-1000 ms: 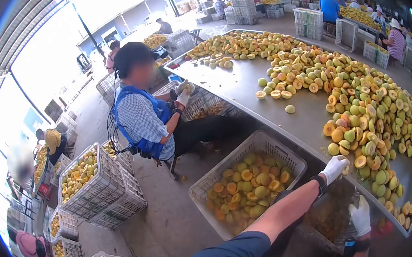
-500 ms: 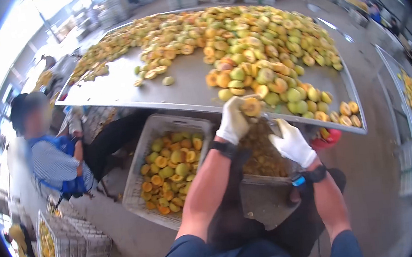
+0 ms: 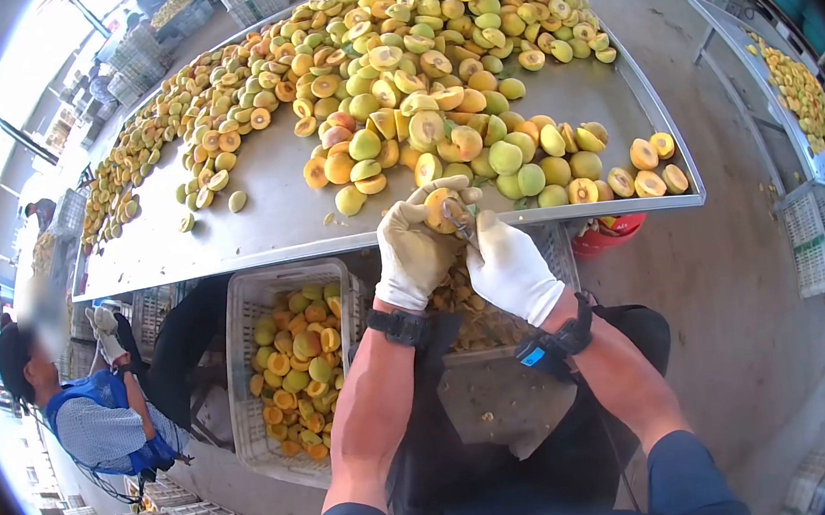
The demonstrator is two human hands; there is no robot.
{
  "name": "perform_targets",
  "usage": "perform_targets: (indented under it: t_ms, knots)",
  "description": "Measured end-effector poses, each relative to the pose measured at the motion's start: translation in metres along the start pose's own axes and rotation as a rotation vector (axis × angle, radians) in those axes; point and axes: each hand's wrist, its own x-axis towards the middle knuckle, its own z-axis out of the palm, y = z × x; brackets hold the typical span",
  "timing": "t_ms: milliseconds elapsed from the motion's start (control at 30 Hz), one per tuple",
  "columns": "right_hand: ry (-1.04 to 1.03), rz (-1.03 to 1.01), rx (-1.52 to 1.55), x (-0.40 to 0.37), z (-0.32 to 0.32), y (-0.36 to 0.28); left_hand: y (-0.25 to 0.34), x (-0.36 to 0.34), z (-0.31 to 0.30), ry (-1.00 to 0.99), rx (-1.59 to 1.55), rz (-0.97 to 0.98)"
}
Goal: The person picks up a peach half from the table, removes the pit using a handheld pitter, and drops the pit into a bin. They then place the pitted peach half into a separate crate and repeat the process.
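Observation:
My left hand, in a white glove, is closed round a halved yellow fruit just over the near edge of the metal table. Against the fruit's cut face rests a small metal tool, pinched in my gloved right hand. Behind both hands, whole and halved fruits lie in a large heap on the tabletop. Beneath the hands, partly hidden by them, a crate holds brownish pieces.
A crate of fruit halves stands left of my legs. Further left sits a person in a blue vest. A red container is under the table's right side. Another fruit table stands at the far right.
The view has shifted, so the table appears further left. My right hand has come closer to my left, and the tool now touches the fruit, whose cut face is turned towards it.

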Motion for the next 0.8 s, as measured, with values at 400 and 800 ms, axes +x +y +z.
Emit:
perform_targets:
  t_ms: [400,800]
  knots:
    - [-0.154,0.042,0.194,0.002,0.015,-0.011,-0.012,0.002,-0.010,0.329,0.224,0.198]
    - [-0.507,0.145,0.591,-0.004,-0.012,0.007,-0.008,0.000,0.016,0.323,0.517,0.095]
